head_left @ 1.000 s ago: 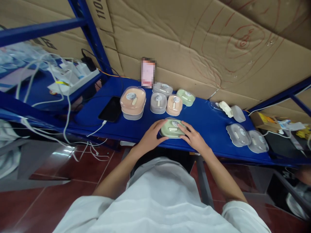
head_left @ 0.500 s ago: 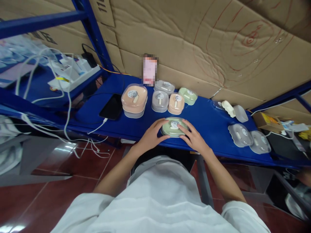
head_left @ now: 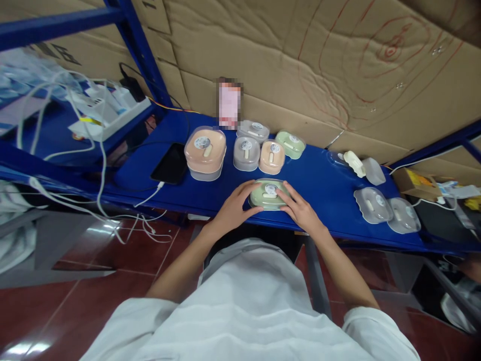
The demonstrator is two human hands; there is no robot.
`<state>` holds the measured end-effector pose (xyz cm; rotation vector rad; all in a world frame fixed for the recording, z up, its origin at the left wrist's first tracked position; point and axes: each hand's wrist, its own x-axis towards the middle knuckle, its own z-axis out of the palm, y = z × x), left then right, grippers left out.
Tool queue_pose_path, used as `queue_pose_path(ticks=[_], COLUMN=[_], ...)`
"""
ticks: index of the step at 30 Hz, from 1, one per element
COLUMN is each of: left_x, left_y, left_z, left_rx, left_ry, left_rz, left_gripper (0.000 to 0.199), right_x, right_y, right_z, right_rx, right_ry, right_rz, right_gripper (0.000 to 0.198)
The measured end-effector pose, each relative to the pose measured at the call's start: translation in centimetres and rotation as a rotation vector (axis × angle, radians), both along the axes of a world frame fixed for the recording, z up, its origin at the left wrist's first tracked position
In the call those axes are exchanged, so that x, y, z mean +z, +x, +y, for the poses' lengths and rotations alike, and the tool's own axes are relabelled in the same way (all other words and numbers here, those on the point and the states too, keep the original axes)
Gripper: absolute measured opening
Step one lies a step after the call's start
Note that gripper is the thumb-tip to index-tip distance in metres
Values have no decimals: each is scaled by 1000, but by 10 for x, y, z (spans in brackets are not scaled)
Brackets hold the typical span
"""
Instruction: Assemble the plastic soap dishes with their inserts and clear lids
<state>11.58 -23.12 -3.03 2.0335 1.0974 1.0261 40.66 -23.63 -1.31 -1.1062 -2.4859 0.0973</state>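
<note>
A green lidded container (head_left: 265, 202) with a clear cover and a round sticker sits at the front edge of the blue table. My left hand (head_left: 237, 204) grips its left end, thumb along the near side and fingers over the far side. From the right, my right hand (head_left: 299, 206) holds the other end, with fingertips on the lid close to the sticker. Just beyond stand a small peach container (head_left: 272, 159), a small grey container (head_left: 246, 156), another grey container (head_left: 252, 131) and a second green container (head_left: 290, 145).
Stacked peach and grey containers (head_left: 205, 155) stand left, beside a black phone (head_left: 170, 164) and a white cable (head_left: 148, 195). Rightward lie two clear-covered grey pieces (head_left: 372, 206), a cream piece (head_left: 354, 164) and a translucent cup (head_left: 373, 171). Cardboard (head_left: 263, 60) walls the back.
The view has shifted slightly. Both hands stay on the green container, and my right fingers have shifted a little on its lid.
</note>
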Motion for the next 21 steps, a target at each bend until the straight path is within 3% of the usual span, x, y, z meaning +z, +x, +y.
queue_pose_path(ticks=[6,11,13,16,21], left_x=[1,1,2,5,5], left_y=[-1,1,1,2,0], left_z=[0,-2,-4,-6,-6], left_rx=[-8,12,38,47,35], left_ry=[-14,-8,-6,-18,-39], left_rz=[8,-95,-159,-144,-78], left_gripper=[63,77,80,73,63], right_x=[0,8,17,33,46], right_y=[-2,2,6,1,-34], right_z=[-1,9,34,100,209], right_rx=[13,8,-112,-274,-222], right_ry=[15,88,105,100,17], right_rz=[19,79,100,135,82], right_gripper=[82,81,81,82,80])
